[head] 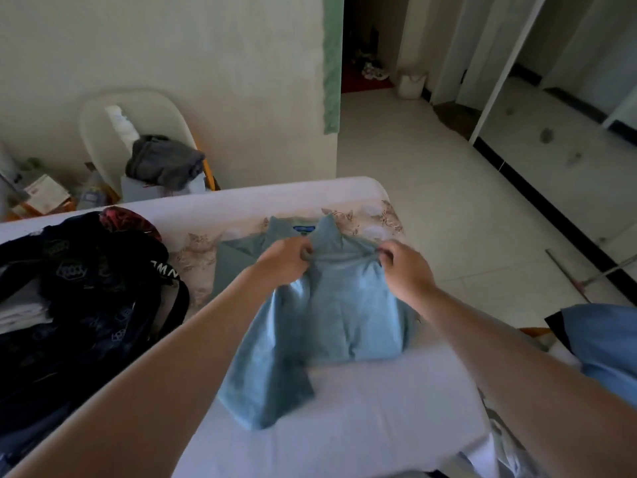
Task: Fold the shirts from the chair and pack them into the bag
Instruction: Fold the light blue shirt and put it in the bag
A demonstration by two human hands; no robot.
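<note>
A light blue collared shirt (344, 305) lies on the bed (362, 408), partly folded, its collar toward the far edge. My left hand (286, 260) pinches a fold of the shirt just left of the collar. My right hand (403, 267) pinches the fabric at the right shoulder. A loose part of the shirt hangs toward me at lower left and looks blurred. The black backpack (86, 305) sits open on the bed's left side, with white folded cloth inside. A white chair (138, 132) stands behind the bed and holds a dark grey garment (165, 163).
A floral cover (386, 215) shows at the bed's far edge. Clutter and bottles (44, 191) stand on the floor left of the chair. A blue cloth (603, 343) lies at the right edge. Tiled floor (465, 201) stretches right of the bed, with a mop handle (593, 274).
</note>
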